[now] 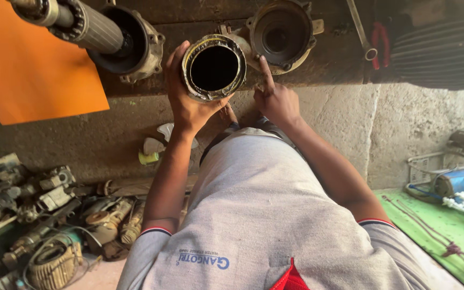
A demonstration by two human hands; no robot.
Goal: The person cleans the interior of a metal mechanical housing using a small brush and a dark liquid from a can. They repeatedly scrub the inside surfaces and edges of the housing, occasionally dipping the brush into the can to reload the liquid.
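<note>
My left hand [186, 102] grips a hollow metal cylinder [214, 67], a motor housing with a dark empty bore and a worn yellowish rim, held with its open end toward me. My right hand [276, 99] is beside it on the right, forefinger stretched up and touching the edge of a round metal end cover [281, 33] that lies on the dark workbench [328, 62]. The other fingers of that hand are curled in and hold nothing.
A ribbed rotor shaft with a bell housing [108, 35] lies at top left over an orange sheet [28, 70]. A wrench [362, 29] and a finned motor body [441, 53] lie top right. Motor scrap [44, 225] is piled on the floor at left, a green mat [447, 231] at right.
</note>
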